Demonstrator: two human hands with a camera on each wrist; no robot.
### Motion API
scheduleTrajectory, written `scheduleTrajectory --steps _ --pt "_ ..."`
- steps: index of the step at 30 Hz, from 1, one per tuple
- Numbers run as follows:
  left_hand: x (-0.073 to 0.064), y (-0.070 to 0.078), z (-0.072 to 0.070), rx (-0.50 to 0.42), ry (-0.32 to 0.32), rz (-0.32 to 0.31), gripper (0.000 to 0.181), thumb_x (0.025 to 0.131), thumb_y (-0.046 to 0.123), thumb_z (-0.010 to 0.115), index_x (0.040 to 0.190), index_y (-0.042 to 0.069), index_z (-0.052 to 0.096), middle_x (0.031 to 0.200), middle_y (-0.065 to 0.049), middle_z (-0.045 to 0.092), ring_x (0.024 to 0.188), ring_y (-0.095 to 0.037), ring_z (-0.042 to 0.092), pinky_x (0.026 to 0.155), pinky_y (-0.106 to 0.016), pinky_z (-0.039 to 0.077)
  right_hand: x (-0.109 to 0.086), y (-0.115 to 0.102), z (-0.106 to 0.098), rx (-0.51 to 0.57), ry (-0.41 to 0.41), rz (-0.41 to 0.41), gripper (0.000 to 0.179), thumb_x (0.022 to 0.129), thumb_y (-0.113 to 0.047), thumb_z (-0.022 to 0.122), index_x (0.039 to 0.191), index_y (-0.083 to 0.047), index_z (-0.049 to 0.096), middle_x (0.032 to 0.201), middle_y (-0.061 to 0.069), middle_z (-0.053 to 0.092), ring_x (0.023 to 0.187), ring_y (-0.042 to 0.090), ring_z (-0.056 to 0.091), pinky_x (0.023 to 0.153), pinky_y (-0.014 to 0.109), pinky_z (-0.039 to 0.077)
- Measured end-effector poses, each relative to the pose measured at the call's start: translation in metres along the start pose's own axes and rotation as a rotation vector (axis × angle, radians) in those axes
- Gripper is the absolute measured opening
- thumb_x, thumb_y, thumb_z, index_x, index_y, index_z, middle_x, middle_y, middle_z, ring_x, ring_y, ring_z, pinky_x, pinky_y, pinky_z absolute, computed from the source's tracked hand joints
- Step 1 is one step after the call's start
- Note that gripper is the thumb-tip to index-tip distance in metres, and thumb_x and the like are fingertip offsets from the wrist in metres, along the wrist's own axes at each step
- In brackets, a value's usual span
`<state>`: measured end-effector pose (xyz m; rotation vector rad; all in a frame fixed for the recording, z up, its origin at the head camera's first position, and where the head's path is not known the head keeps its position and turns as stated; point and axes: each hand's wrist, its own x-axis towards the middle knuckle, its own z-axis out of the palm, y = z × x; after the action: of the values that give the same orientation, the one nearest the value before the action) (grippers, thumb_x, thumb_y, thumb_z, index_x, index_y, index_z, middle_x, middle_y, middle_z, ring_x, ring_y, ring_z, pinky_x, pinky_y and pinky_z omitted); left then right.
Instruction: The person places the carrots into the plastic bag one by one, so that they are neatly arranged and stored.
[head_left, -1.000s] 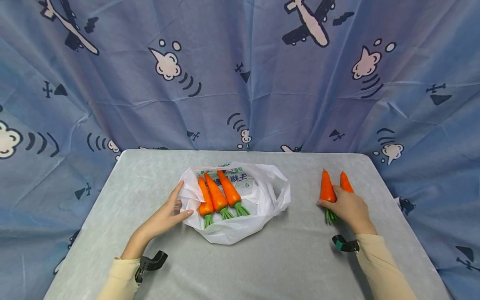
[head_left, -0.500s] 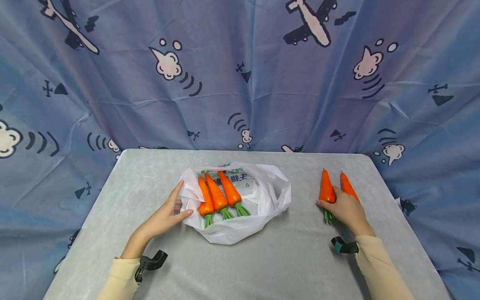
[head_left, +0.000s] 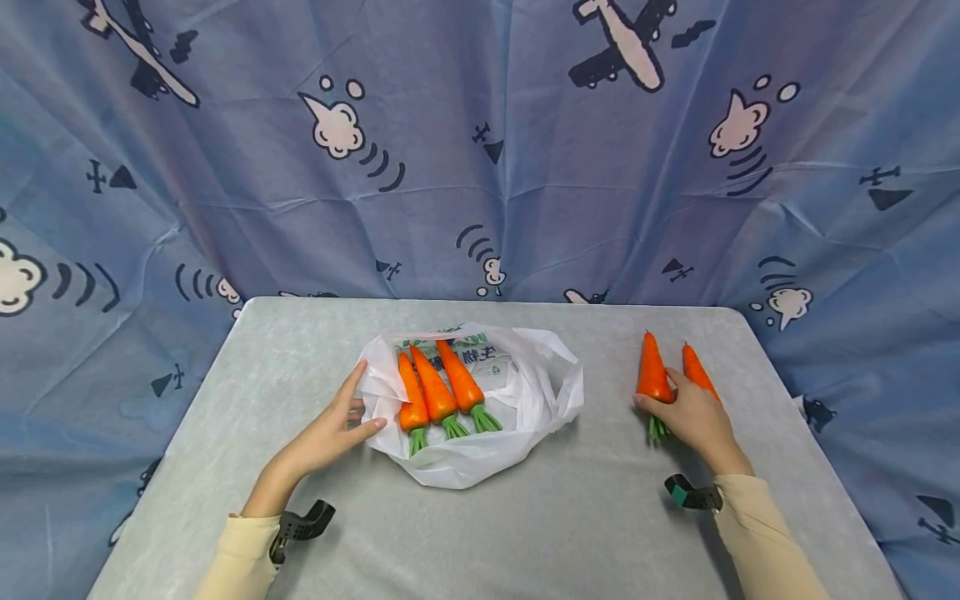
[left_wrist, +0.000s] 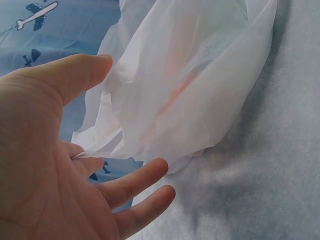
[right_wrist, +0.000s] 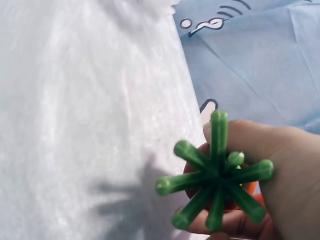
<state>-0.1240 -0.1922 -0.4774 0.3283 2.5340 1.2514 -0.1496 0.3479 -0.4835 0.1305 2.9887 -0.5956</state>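
Observation:
An open white plastic bag (head_left: 480, 458) lies at the middle of the table with three orange carrots (head_left: 433, 387) inside, green stems toward me. At the bag's left side, my left hand (head_left: 327, 437) touches the plastic with its thumb and fingers spread apart. In the left wrist view, a bit of the bag (left_wrist: 175, 90) lies against the fingers. My right hand (head_left: 697, 417), on the right of the table, grips another carrot (head_left: 653, 371); its green stem (right_wrist: 215, 177) points at the right wrist camera. Just right of it is one more carrot (head_left: 699, 372), partly hidden by the hand.
The grey-white table (head_left: 480, 542) ends at a blue curtain (head_left: 480, 150) printed with planes and clouds. Each wrist wears a black mount, the left one (head_left: 303, 525) and the right one (head_left: 692, 493).
The carrot in my right hand has shifted slightly away from me, and its tip now stands farther back. My left hand and the bag have stayed in place.

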Motion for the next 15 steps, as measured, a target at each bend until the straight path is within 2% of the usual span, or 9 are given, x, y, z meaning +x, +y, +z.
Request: scheduleTrajectory --steps 3,6,10,15 --pt "0.000 0.000 0.000 -0.001 0.001 0.001 0.096 0.096 0.037 0.064 0.160 0.022 -0.005 0.152 -0.033 0.029 0.124 -0.046 0.055 0.099 -0.055 0.051 -0.001 -0.003 -0.003 0.026 0.005 -0.002 0.094 0.087 -0.057 0.067 0.145 0.011 0.038 0.096 0.025 0.068 0.078 0.027 0.058 0.068 0.041 0.051" --pt "0.000 0.001 0.000 -0.005 0.003 0.004 0.096 0.096 0.037 0.065 0.160 0.022 -0.005 0.152 -0.033 0.030 0.123 -0.046 0.055 0.099 -0.054 0.051 -0.004 -0.009 -0.007 0.048 0.016 -0.007 0.093 0.087 -0.056 0.067 0.145 0.010 0.038 0.083 0.016 0.064 0.071 0.022 0.054 0.060 0.029 0.041" --pt "0.000 0.001 0.000 -0.009 0.001 0.003 0.096 0.096 0.036 0.065 0.160 0.022 -0.005 0.152 -0.033 0.029 0.124 -0.047 0.055 0.100 -0.055 0.050 -0.009 -0.019 -0.013 0.090 0.025 -0.020 0.095 0.087 -0.058 0.067 0.148 0.007 0.036 0.077 0.010 0.058 0.065 0.018 0.050 0.056 0.027 0.038" --pt "0.000 0.001 0.000 -0.013 -0.002 0.008 0.096 0.096 0.036 0.064 0.160 0.021 -0.005 0.154 -0.033 0.026 0.125 -0.048 0.054 0.100 -0.056 0.050 -0.017 -0.035 -0.021 0.179 0.001 -0.048 0.093 0.087 -0.061 0.065 0.152 -0.002 0.034 0.075 0.006 0.056 0.063 0.014 0.049 0.053 0.025 0.038"
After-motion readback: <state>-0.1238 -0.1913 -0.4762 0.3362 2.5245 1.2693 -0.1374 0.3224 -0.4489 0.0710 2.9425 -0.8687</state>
